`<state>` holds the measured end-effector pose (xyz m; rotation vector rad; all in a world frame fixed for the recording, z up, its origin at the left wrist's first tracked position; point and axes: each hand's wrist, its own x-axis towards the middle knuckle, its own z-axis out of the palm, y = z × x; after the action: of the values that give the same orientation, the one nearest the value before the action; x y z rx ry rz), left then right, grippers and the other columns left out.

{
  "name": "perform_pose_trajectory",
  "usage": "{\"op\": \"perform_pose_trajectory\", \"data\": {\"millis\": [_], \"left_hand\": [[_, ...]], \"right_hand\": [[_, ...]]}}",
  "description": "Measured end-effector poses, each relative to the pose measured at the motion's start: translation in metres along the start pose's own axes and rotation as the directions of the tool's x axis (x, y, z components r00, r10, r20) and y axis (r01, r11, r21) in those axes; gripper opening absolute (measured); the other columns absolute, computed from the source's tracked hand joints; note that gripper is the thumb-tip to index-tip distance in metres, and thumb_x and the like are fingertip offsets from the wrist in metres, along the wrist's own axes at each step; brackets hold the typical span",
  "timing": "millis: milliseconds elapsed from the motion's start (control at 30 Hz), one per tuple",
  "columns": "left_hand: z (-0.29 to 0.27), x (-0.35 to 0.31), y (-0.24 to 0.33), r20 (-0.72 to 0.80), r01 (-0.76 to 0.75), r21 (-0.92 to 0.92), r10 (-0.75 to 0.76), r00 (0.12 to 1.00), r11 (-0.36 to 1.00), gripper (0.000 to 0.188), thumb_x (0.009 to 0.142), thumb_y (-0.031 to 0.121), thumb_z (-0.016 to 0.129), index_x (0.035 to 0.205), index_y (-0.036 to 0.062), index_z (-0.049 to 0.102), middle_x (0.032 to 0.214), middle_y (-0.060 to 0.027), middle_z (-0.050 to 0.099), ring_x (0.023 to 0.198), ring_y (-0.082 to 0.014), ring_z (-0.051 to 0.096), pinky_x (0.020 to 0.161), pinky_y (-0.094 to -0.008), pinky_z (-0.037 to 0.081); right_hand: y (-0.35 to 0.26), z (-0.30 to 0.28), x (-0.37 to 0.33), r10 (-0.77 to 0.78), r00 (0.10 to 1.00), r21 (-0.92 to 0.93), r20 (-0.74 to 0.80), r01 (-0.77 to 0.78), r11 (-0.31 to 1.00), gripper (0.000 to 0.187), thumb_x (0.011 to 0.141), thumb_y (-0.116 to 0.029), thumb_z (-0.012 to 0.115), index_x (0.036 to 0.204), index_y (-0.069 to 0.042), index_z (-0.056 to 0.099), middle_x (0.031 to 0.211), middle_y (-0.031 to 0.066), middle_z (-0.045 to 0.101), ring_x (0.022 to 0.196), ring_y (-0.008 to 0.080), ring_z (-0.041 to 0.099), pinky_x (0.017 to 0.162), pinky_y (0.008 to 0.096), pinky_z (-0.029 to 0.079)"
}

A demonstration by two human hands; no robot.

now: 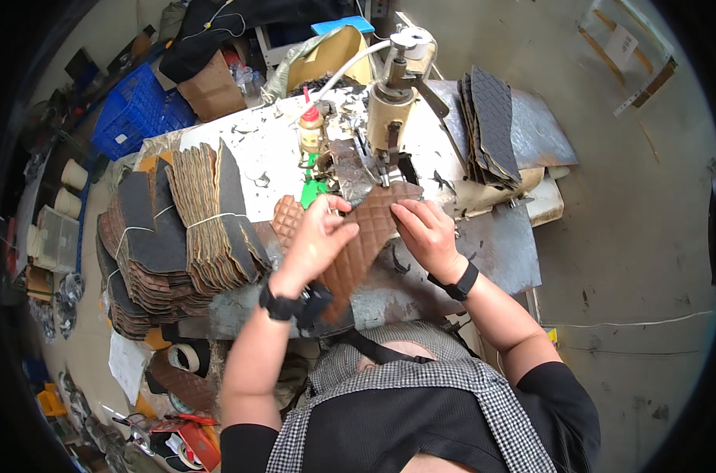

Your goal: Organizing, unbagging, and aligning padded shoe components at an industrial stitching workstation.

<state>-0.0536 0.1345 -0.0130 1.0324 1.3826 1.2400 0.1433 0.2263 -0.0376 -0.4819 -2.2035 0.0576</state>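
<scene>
A brown quilted leather piece (pixel 367 229) lies across the front of the work table, its far end at the foot of a cream machine head (pixel 389 118). My right hand (pixel 426 235) grips the right edge of this leather near the foot, fingertips together. Over its left edge is my left hand (pixel 320 240), with thumb and forefinger apart and nothing seen between them. A lighter brown quilted piece (pixel 286 218) shows just left of that hand.
Tied stacks of cut leather pieces (pixel 208 213) stand on the left. Dark quilted pieces (pixel 488 126) lie at the back right. A red-tipped bottle (pixel 311 130) stands beside the machine among dark scraps. Behind are a blue crate (pixel 133 110) and a cardboard box (pixel 214 88).
</scene>
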Motion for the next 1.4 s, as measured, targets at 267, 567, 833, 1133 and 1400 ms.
{"op": "perform_pose_trajectory", "data": {"millis": [267,567,833,1133,1400], "left_hand": [[-0.002,-0.007,0.001,0.131,-0.056,-0.134,0.073,0.989,0.989,0.021,0.089,0.006,0.062,0.108,0.0016,0.052,0.087,-0.0023,0.060,0.078,-0.0076,0.058,0.069,-0.0224,0.049],[-0.035,-0.007,-0.100,-0.396,0.221,0.774,0.180,0.900,0.594,0.064,0.066,0.021,0.083,0.112,-0.0033,0.045,0.109,-0.0248,0.047,0.098,-0.0413,0.054,0.087,-0.0432,0.046],[-0.036,0.002,-0.125,-0.438,0.285,0.726,0.101,0.893,0.626,0.057,0.060,0.014,0.086,0.100,-0.0017,0.048,0.084,-0.0186,0.059,0.078,-0.0364,0.061,0.073,-0.0438,0.050],[-0.047,-0.007,-0.112,-0.320,0.172,0.088,-0.136,0.938,0.981,0.017,0.072,0.001,0.064,0.086,-0.0004,0.055,0.073,-0.0026,0.056,0.064,-0.0111,0.051,0.060,-0.0266,0.043],[-0.012,-0.038,-0.015,-0.030,0.093,-0.577,-0.135,0.990,0.812,0.042,0.101,0.034,0.039,0.119,-0.0023,0.052,0.095,-0.0143,0.065,0.084,-0.0250,0.066,0.077,-0.0367,0.054]], "right_hand": [[0.011,-0.073,0.027,0.231,0.973,0.095,0.021,-0.232,0.968,0.025,0.069,0.005,0.067,0.091,-0.006,0.068,0.076,0.0078,0.061,0.067,0.0211,0.060,0.058,0.0295,0.049],[0.129,-0.127,0.055,0.866,0.385,0.534,0.319,-0.828,0.171,0.019,0.082,-0.016,0.071,0.067,-0.012,0.060,0.056,-0.0063,0.052,0.044,0.0031,0.043,0.043,0.0195,0.033],[0.138,-0.114,0.032,0.899,0.369,0.435,0.236,-0.867,0.242,0.018,0.083,-0.022,0.072,0.074,-0.012,0.062,0.055,-0.0084,0.045,0.043,0.0023,0.034,0.040,0.0211,0.022],[0.133,-0.116,0.028,0.917,0.350,0.565,0.190,-0.803,0.189,0.014,0.081,-0.018,0.074,0.076,-0.009,0.064,0.060,-0.0070,0.051,0.049,0.0015,0.040,0.044,0.0187,0.028],[0.041,-0.102,0.036,0.493,0.842,0.204,-0.221,-0.454,0.867,0.005,0.083,-0.004,0.067,0.086,-0.004,0.063,0.065,0.0009,0.057,0.054,0.0049,0.050,0.049,0.0213,0.040]]}}
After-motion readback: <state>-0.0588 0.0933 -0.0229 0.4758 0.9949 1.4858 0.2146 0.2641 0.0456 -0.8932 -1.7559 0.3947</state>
